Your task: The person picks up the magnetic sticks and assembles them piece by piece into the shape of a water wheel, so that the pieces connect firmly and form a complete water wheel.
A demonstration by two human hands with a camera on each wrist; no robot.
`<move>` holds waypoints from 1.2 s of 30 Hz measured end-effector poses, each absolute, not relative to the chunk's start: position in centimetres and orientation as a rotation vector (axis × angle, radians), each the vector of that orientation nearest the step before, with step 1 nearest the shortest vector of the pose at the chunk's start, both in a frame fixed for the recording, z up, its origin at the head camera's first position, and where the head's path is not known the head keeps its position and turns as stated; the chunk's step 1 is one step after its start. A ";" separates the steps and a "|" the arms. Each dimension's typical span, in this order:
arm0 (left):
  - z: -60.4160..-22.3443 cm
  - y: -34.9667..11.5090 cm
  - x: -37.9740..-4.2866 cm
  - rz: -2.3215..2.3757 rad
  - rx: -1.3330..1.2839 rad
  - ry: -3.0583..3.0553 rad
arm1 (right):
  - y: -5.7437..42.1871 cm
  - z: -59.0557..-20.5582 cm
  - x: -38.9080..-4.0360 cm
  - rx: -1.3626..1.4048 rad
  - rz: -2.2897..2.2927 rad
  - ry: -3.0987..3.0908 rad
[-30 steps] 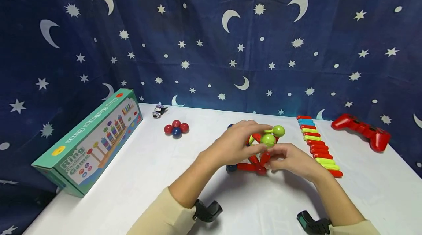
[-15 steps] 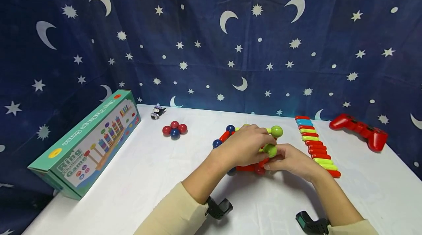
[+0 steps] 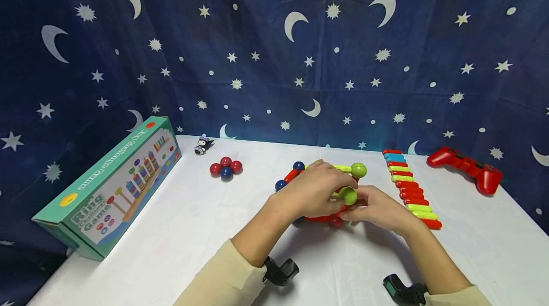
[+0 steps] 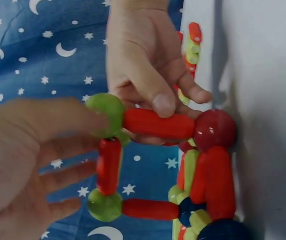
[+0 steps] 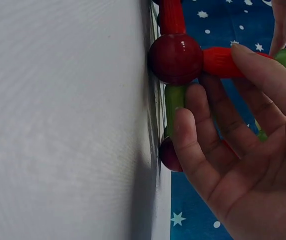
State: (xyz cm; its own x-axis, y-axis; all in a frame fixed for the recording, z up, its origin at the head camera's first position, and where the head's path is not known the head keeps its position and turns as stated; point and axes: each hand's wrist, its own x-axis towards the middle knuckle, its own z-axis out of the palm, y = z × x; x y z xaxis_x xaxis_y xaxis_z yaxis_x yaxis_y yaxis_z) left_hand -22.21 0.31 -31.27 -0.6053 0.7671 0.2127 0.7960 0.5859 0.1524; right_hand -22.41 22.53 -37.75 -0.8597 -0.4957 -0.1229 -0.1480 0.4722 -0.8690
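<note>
A frame of magnetic sticks and balls stands on the table in front of me. My left hand [image 3: 310, 191] reaches over its top, thumb and fingers pinching a green ball [image 4: 106, 115] at the upper near corner. Below that ball an upright red stick [image 4: 158, 124] runs down to a red ball [image 4: 215, 129] at the base. My right hand [image 3: 381, 208] holds this stick from the right, thumb on one side and fingers behind it. Another green ball [image 3: 358, 169] tops the far right corner. Blue balls [image 3: 280, 185] show at the left. My left hand hides the frame's middle.
Loose red, yellow-green and blue sticks [image 3: 411, 190] lie in a column at the right, beside a red game controller [image 3: 467, 168]. Loose red and blue balls [image 3: 226, 172] cluster left of the frame. A small figurine [image 3: 202, 146] and a green game box [image 3: 124, 177] stand farther left.
My left hand has moved lower and nearer over the frame, and the near green ball has come down with it. Blue balls at the far left show more fully. My right hand stays almost in place.
</note>
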 end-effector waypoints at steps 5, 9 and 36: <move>-31.7 0.3 -22.6 -0.088 -1.164 -2.680 | 22.3 -37.8 -22.4 -0.546 -1.359 2.359; -32.5 0.4 -23.1 -0.015 -1.090 -2.624 | 22.4 -37.8 -22.3 -0.544 -1.353 2.368; -39.0 -6.4 -28.6 -1.413 -0.570 -2.856 | 20.9 -38.4 -22.0 -0.614 -1.163 2.505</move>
State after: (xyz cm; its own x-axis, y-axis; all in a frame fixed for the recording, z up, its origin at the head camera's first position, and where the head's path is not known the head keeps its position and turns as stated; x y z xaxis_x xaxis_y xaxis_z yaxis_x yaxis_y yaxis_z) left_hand -28.63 -6.40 -38.99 -0.9337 0.3514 0.0691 0.2682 0.5580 0.7854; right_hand -22.04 20.90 -38.41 -0.8596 -0.5015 -0.0981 -0.2486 0.5782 -0.7771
